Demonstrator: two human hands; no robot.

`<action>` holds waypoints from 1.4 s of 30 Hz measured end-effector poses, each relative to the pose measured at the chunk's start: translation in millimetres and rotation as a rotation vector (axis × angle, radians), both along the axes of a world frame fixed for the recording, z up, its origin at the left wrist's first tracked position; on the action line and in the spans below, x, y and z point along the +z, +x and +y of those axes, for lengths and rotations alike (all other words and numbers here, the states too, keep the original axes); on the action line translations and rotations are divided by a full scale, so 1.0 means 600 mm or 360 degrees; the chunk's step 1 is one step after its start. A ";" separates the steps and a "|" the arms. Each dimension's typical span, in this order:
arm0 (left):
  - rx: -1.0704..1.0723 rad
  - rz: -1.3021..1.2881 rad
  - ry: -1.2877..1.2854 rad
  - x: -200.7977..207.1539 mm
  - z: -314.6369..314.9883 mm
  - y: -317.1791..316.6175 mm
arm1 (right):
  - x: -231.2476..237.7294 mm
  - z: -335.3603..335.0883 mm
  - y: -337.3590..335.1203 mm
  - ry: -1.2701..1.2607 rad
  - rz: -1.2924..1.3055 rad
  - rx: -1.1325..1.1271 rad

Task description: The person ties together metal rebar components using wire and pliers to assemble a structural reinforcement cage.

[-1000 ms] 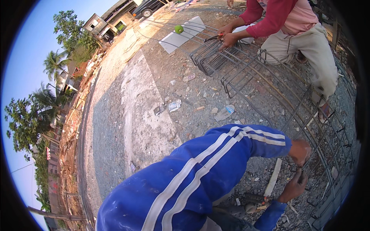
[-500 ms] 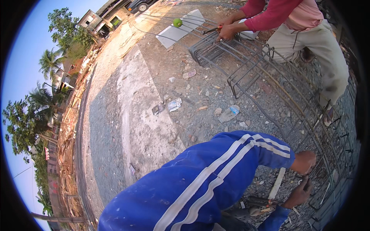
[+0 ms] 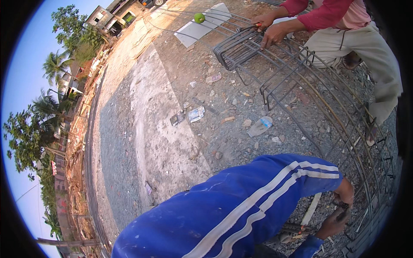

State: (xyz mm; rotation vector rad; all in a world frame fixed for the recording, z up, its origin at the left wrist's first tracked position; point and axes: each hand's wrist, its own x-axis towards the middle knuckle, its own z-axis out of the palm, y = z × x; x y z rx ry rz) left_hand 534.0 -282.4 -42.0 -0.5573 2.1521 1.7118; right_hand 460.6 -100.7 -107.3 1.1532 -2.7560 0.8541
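My left arm, in a blue sleeve with white stripes, reaches across to the lower right. There my left hand (image 3: 346,192) has its fingers closed and meets my right hand (image 3: 334,224), also closed, over something small and dark. What it is cannot be made out. Both hands are beside a cage of long steel bars (image 3: 328,107) and bent stirrups. At the upper right, a co-worker's hands (image 3: 275,33) are at a bundle of rectangular stirrups (image 3: 228,55) on the same bars; an orange tool handle shows in one of them.
Gravel and rubble cover the ground. A crushed plastic bottle (image 3: 260,126), a shiny wrapper (image 3: 196,114) and a wooden strip (image 3: 311,209) lie on it. A green round fruit (image 3: 199,18) rests over a white board (image 3: 189,35). The co-worker's legs (image 3: 365,56) stand beyond the bars.
My left hand has come down and closed in against my right hand. The co-worker's hands have shifted slightly right, and the tool no longer sticks out to their left. My view has shifted slightly.
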 end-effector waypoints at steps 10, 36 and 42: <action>-0.0048 0.0160 -0.0439 0.010 0.008 0.028 | 0.059 -0.014 0.039 0.0246 0.0261 -0.0042; -0.0312 0.0215 -0.0354 -0.013 -0.021 0.001 | 0.073 -0.034 0.120 -0.0182 -0.0119 0.0166; -0.0205 0.0230 -0.0286 -0.024 -0.016 -0.001 | 0.097 -0.033 0.102 -0.0565 -0.0709 -0.0183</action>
